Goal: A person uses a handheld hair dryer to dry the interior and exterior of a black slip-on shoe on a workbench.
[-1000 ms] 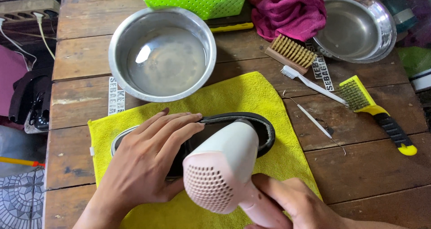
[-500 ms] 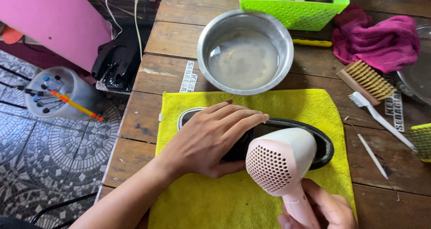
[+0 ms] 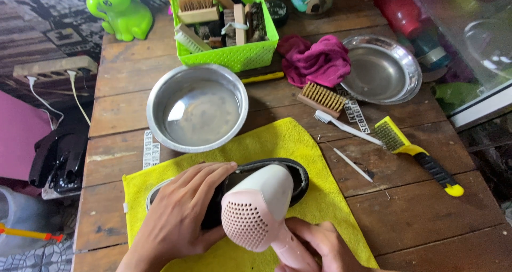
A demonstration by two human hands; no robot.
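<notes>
A black shoe (image 3: pixel 296 174) lies on a yellow cloth (image 3: pixel 277 141) near the front of the wooden table. My left hand (image 3: pixel 181 216) rests flat on top of the shoe, fingers spread, pressing it down. My right hand (image 3: pixel 320 248) grips the handle of a pale pink hair dryer (image 3: pixel 256 210), whose grille faces me and whose nozzle points down at the shoe. Most of the shoe is hidden by the hand and dryer.
A steel bowl of water (image 3: pixel 197 109) stands behind the cloth. A green basket of brushes (image 3: pixel 226 24), a magenta rag (image 3: pixel 314 58), a steel pan (image 3: pixel 381 69), a wooden brush (image 3: pixel 321 98), a toothbrush (image 3: pixel 346 128) and a yellow-handled wire brush (image 3: pixel 416 154) lie to the right.
The view swung left, then back right and up, now showing the basket and pan. My hands, the shoe and the dryer keep nearly the same pose.
</notes>
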